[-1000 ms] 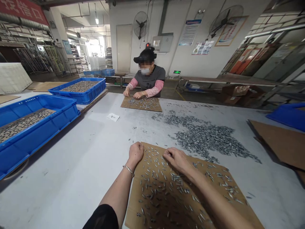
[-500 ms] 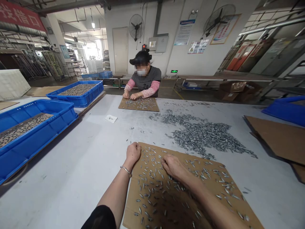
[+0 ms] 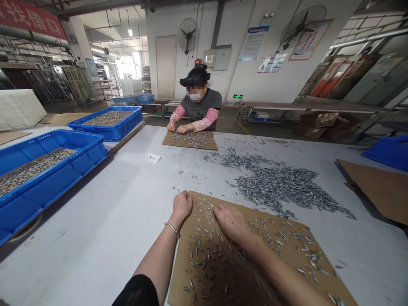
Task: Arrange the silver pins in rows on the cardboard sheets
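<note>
A brown cardboard sheet lies on the table before me, with many small, slim, pointed metal pieces spread over it. My left hand is closed at the sheet's far left corner, its fingers curled against the edge. Over the sheet's upper middle, my right hand is closed, fingers bent down among the pieces. Its fingertips are mostly hidden, so I cannot see what is between them. Beyond the sheet, to the right, spreads a large loose heap of the same metal pieces.
Across the white table, a person handles pieces on another cardboard sheet. Two blue crates with pieces on cardboard stand at left. A small white paper lies mid-table. Stacked cardboard and a blue crate are at right.
My right hand has shifted slightly left over the sheet and its fingers sit lower. The left hand keeps its place at the corner. The whole view has swung slightly left.
</note>
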Tool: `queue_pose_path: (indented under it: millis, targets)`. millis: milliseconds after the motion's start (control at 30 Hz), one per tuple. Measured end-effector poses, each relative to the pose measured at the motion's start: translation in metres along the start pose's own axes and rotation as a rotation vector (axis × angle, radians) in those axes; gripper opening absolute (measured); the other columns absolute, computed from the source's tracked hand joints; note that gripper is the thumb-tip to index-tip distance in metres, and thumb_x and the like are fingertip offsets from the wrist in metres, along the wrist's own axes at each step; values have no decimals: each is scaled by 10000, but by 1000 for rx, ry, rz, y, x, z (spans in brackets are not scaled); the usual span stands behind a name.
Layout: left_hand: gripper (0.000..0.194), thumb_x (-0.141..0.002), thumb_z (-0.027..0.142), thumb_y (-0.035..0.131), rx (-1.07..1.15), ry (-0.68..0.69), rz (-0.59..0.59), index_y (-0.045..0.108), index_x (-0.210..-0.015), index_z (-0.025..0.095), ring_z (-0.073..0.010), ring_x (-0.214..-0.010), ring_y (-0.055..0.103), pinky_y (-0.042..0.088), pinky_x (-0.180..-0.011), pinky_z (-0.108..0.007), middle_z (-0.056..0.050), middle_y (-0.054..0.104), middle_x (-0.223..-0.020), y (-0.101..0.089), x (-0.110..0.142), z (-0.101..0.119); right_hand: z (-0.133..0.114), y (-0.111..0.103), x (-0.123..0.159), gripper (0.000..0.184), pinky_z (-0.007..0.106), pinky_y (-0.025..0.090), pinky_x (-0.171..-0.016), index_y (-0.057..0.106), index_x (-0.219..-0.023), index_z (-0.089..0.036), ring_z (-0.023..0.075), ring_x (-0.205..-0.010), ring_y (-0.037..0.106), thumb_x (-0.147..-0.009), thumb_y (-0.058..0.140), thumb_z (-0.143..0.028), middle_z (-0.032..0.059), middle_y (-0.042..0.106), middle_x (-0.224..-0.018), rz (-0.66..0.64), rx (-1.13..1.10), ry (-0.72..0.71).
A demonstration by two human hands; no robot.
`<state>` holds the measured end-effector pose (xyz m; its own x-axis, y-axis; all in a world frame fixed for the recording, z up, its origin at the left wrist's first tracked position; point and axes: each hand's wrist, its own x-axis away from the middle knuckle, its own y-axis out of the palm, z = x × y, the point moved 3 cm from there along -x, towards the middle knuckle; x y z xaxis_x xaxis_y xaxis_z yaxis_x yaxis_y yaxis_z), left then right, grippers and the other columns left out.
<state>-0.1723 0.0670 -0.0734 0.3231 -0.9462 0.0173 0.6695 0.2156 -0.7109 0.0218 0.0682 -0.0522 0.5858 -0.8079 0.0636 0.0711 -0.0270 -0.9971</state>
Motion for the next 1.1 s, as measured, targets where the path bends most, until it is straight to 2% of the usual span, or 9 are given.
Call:
queue_pose_path:
  millis: [100,267,367,467,667,767,833,967,1100]
  targets:
    - [251,-1001,259,476,6,-10,-5,644,-821,209,-233,-884,690,437,-751,-294,-97,763,-913,0,0,0,-2,-6,3,264,330,354,-806,708,-957,-181,256,-962,652,-967,467,-73,125,702,-993,-41,52,-42]
    - [252,-1002,262,477,14,-18,-6,647,-824,207,-233,-895,692,438,-748,-294,-99,764,-922,0,1,1,15,-15,-12,250,300,333,-708,706,-987,-200,206,-870,640,-1027,461,-226,96,686,-1025,-42,-61,49]
    - [249,-1004,260,474,16,-16,-2,655,-844,203,-235,-921,694,440,-764,-296,-103,768,-948,0,2,1,19,-11,-26,175,278,344,-737,695,-978,-202,201,-928,629,-1000,522,-224,86,680,-1026,-25,-173,-15]
    - [244,-1005,260,474,19,-13,-1,665,-865,202,-233,-925,696,441,-770,-295,-102,769,-956,-1,3,2,19,-2,-36,192,277,355,-768,678,-950,-182,208,-945,622,-1012,504,-233,100,680,-1014,-39,-199,-43]
    - [245,-1002,246,476,20,-19,-6,667,-856,199,-230,-912,696,443,-761,-294,-104,770,-949,-1,3,3,18,11,-43,212,267,341,-702,655,-878,-175,186,-836,619,-1000,492,-235,88,702,-903,-68,-291,57]
    - [246,-1000,247,479,17,-23,-7,666,-847,201,-232,-916,697,442,-763,-294,-103,770,-944,0,3,3,20,8,-43,215,268,315,-654,647,-813,-188,181,-767,613,-972,504,-209,71,697,-819,-72,-292,130]
    - [247,-1002,251,478,17,-21,-6,664,-846,203,-232,-922,698,442,-767,-293,-101,771,-948,0,3,2,22,3,-44,205,264,318,-665,652,-830,-192,182,-794,620,-975,509,-217,72,704,-849,-53,-286,153]
    - [241,-1003,261,484,14,-14,0,665,-855,206,-231,-922,699,442,-770,-292,-100,773,-952,0,3,2,23,-5,-49,166,257,329,-706,670,-929,-198,188,-919,628,-988,520,-238,83,706,-1016,-3,-241,131]
    - [241,-1000,270,487,7,-12,5,672,-860,207,-237,-919,699,441,-760,-296,-105,773,-951,0,3,2,19,-4,-54,152,274,326,-703,686,-928,-192,195,-887,630,-968,542,-218,84,703,-991,-1,-172,88]
